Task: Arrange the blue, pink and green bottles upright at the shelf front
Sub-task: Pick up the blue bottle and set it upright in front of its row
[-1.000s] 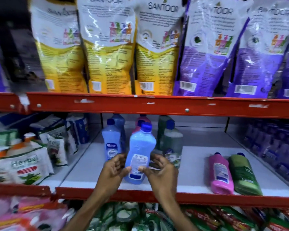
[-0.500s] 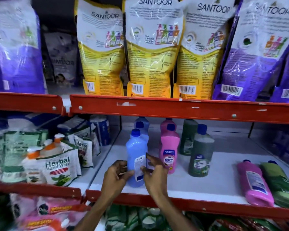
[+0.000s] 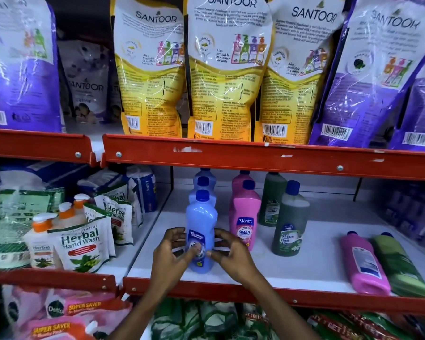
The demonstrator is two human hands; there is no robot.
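A blue bottle (image 3: 201, 220) stands upright at the front of the white shelf (image 3: 292, 273), label facing me. My left hand (image 3: 172, 256) and my right hand (image 3: 231, 253) both grip its lower part from either side. Two more blue bottles stand in line behind it. To the right stand a pink bottle (image 3: 244, 217) with another behind, and a dark green bottle (image 3: 290, 224) with another behind. At the right end, a pink bottle (image 3: 363, 263) and a green bottle (image 3: 400, 263) lie flat on their sides.
The red upper shelf beam (image 3: 255, 154) hangs just above the bottle tops, with hand-wash refill pouches (image 3: 228, 69) on it. Herbal hand wash packs (image 3: 81, 246) fill the left bay. The red front lip (image 3: 304, 299) borders the shelf. Purple packs sit at the far right.
The blue bottle has been turned so its front label faces me, and it stands at the shelf front. Both hands stay on it. The view has shifted left and closer.
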